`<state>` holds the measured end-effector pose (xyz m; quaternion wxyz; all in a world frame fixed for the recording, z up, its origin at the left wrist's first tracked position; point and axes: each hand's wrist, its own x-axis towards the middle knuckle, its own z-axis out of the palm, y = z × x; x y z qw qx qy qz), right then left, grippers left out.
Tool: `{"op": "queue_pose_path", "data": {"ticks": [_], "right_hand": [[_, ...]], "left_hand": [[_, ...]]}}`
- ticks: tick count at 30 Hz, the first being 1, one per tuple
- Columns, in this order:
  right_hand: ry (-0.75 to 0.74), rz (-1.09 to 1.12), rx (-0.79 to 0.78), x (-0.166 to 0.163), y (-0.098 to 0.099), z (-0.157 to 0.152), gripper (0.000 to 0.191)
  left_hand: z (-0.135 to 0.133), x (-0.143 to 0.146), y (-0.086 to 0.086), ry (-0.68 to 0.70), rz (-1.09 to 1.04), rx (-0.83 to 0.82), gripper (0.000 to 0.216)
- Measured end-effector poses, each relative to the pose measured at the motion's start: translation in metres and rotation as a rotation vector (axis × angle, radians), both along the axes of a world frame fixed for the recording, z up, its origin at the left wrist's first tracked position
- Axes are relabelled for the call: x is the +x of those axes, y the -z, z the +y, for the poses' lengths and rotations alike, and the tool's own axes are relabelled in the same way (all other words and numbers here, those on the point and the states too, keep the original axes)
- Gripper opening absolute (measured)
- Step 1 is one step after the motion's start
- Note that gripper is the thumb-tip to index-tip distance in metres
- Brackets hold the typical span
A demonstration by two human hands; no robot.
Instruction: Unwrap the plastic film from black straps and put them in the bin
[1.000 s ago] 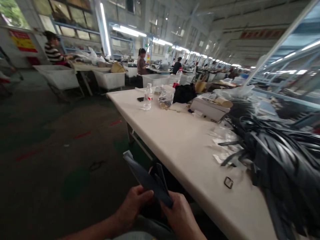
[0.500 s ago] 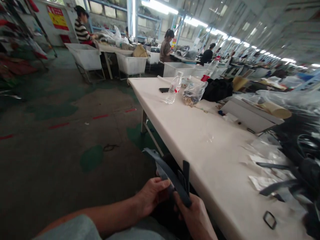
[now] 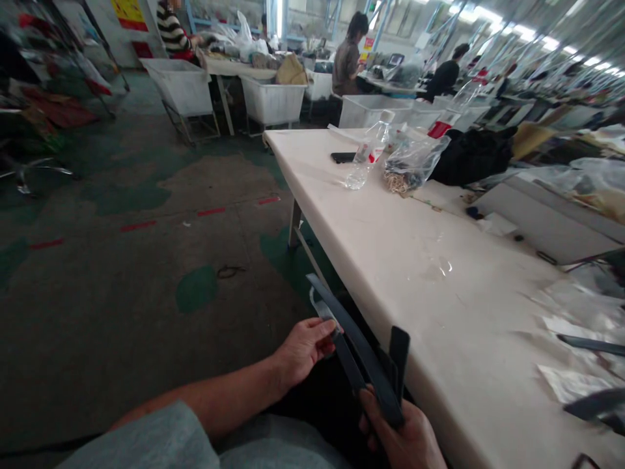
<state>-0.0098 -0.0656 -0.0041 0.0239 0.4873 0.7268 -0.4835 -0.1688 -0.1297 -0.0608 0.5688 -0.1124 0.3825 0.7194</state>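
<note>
Dark blue-grey straps (image 3: 359, 335) are held over my lap, beside the table's near edge. My right hand (image 3: 407, 433) is closed round their lower ends, with a short stub of strap standing up by the thumb. My left hand (image 3: 305, 348) pinches one strap further up, between thumb and fingertips. A pale, shiny strip (image 3: 322, 307) shows along that strap just beyond the left thumb; whether it is film or backing I cannot tell. The fingers of my right hand are partly hidden under the straps.
The white-covered table (image 3: 390, 260) runs along my right. On it lie a clear bottle (image 3: 368, 153), a phone (image 3: 343, 157), a bag of small parts (image 3: 410, 166), a grey box (image 3: 547, 215) and more dark straps (image 3: 593, 404). White bins (image 3: 273, 101) and seated co-workers are beyond.
The view has turned left and tilted down, so the table contents sit further right. My left hand has drawn slightly away from the right, and more of the lower strap shows between them.
</note>
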Motion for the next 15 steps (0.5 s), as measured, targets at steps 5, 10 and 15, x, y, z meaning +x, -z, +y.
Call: {"op": "queue_pose_path", "data": {"ticks": [5, 10, 15], "right_hand": [[-0.050, -0.041, -0.017, 0.013, -0.001, 0.005, 0.052], [-0.106, -0.032, 0.182, -0.002, -0.006, 0.006, 0.043], [-0.070, -0.037, 0.094, 0.005, -0.002, 0.009, 0.051]], "left_hand": [[-0.003, 0.008, 0.008, 0.060, -0.043, -0.033, 0.028], [-0.006, 0.032, -0.012, 0.163, -0.078, 0.015, 0.027], [0.001, 0.022, -0.011, 0.123, -0.002, -0.007, 0.034]]}}
